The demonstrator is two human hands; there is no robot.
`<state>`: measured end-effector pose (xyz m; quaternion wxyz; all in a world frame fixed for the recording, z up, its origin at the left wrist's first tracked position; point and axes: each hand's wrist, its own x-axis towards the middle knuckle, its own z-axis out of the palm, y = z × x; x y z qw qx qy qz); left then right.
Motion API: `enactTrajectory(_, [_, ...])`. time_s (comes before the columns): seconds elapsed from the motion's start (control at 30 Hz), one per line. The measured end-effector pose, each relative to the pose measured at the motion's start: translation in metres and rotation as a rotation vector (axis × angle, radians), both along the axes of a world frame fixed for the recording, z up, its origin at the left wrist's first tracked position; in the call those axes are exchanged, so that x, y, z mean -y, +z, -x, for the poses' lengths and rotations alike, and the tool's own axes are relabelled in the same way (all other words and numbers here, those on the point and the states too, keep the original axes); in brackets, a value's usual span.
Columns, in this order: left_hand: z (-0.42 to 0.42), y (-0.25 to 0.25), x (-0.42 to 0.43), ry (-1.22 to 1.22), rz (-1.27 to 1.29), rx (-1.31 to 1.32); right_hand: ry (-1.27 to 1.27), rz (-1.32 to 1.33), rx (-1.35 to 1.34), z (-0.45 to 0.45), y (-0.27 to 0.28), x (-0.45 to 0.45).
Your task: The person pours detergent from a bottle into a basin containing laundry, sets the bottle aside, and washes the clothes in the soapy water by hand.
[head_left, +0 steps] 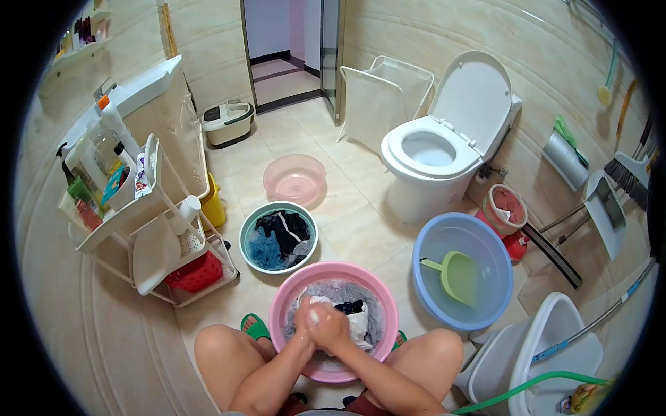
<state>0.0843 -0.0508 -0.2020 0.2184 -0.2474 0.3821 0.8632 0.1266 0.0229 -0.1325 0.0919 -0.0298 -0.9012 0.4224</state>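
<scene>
Both hands are together over the pink basin (391, 312), which holds soapy water with white and black cloth in it. My left hand (304, 320) and my right hand (331, 327) are closed around a bunched, sudsy white cloth (314, 318), mostly hidden by the fingers. More of the white cloth (358, 326) lies in the water to the right of my hands, beside a small black piece (349, 307). Just behind stands a green-rimmed basin (243, 244) with dark and blue clothes (279, 239) in it.
A blue basin (430, 236) with a green scoop (458, 277) stands at the right, near a white tub (517, 360) and a green hose (534, 383). Behind are an empty pink basin (294, 179) and the toilet (430, 156). A loaded shelf cart (156, 256) stands left.
</scene>
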Motion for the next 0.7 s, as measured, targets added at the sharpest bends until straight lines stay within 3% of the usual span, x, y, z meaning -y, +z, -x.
enactTrajectory(0.13, [-0.001, 0.006, -0.010, 0.018, 0.161, 0.033, -0.285, 0.040, 0.072, 0.031, -0.031, -0.025])
enactTrajectory(0.17, [-0.001, 0.009, -0.009, -0.024, 0.211, 0.037, -0.286, 0.042, 0.072, 0.029, -0.034, -0.022])
enactTrajectory(0.3, [0.029, -0.069, 0.027, -0.109, 0.090, -0.032, -0.108, 0.080, -0.135, -0.001, 0.001, 0.013])
enactTrajectory(0.37, [0.022, -0.064, 0.021, -0.122, 0.048, -0.018, 0.111, -0.052, -0.050, -0.013, 0.015, 0.024])
enactTrajectory(0.43, [0.005, -0.034, 0.002, -0.064, 0.095, 0.045, 0.096, -0.109, 0.052, -0.002, -0.008, 0.010])
enactTrajectory(0.57, [-0.008, 0.001, -0.009, -0.078, 0.115, 0.080, -0.353, 0.058, 0.168, 0.030, -0.046, -0.035])
enactTrajectory(0.7, [0.005, 0.040, -0.006, -0.092, 0.083, -0.080, -0.435, 0.306, 0.134, 0.032, -0.052, -0.050])
